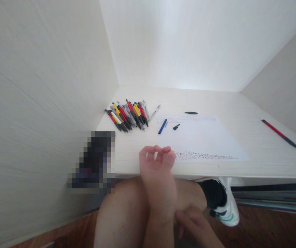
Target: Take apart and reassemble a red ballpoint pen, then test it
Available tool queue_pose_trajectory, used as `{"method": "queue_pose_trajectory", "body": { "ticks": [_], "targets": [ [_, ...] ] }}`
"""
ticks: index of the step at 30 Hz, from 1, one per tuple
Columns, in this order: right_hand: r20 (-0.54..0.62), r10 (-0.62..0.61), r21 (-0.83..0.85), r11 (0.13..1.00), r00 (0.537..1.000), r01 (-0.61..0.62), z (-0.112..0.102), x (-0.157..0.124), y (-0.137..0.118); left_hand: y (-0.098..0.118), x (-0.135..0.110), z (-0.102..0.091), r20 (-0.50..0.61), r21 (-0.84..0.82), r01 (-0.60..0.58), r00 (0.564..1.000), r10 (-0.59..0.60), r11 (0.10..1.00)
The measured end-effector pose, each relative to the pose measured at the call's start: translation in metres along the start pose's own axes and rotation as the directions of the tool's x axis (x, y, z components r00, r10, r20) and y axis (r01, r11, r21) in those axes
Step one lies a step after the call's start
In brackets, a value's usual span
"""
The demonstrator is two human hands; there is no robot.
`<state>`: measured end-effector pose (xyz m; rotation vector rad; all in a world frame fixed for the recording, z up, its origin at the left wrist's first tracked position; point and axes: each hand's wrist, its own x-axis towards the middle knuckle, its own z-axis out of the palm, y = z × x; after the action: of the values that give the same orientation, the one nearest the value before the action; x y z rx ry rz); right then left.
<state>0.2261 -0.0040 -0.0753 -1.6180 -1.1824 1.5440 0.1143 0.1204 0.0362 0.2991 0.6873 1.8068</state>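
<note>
My left hand (158,162) is raised palm up at the front edge of the desk, over the near left corner of a paper sheet (202,137). Its fingers are loosely curled with gaps between them, and nothing shows in them. Lower down, my right hand (191,220) is slightly blurred beside my left wrist, fingers pointing left and apart, nothing visible in it. Whether it touches the wrist is unclear. Small red and dark marks fill the sheet's near edge, with faint rows at its far edge. On the sheet lie a blue pen cap (163,126) and a black pen cap (176,127).
A pile of pens (129,115) in red, yellow, white and clear lies at the left. One clear pen (155,112) lies beside it. A dark green pen piece (190,112) is behind the sheet, a red-and-black pen (279,133) far right. A pixelated dark object (95,160) sits at the left edge.
</note>
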Motion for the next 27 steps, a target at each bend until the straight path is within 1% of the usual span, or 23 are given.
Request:
{"method": "queue_pose_trajectory", "body": {
  "ticks": [2,3,10,16,23,27],
  "targets": [
    [-0.039,0.009,-0.015,1.000,0.999,-0.010,-0.0002,-0.0009,-0.0017,-0.0003,0.0003,0.0000,0.000,0.003,0.008,1.000,-0.008,1.000],
    [-0.040,0.008,-0.014,1.000,0.999,-0.009,-0.0004,-0.0012,-0.0030,-0.0008,0.0007,-0.0004,-0.002,0.005,0.011,1.000,-0.011,1.000],
    [0.009,0.050,0.030,0.998,0.999,-0.050,-0.0007,-0.0016,-0.0048,-0.0058,0.0035,-0.0022,0.003,-0.023,-0.021,1.000,0.021,1.000],
    [0.001,0.048,0.039,0.998,0.999,-0.048,0.0000,-0.0011,-0.0015,-0.0040,0.0025,0.0012,-0.014,-0.021,-0.001,1.000,0.001,1.000],
    [0.029,0.021,0.034,0.999,0.999,-0.021,-0.0020,-0.0002,-0.0032,-0.0072,0.0037,-0.0028,-0.002,0.002,-0.021,1.000,0.021,1.000],
    [-0.016,0.015,0.024,1.000,1.000,-0.015,-0.0018,-0.0005,0.0010,-0.0068,0.0028,-0.0022,0.016,0.003,-0.020,1.000,0.020,1.000]
  ]
}}
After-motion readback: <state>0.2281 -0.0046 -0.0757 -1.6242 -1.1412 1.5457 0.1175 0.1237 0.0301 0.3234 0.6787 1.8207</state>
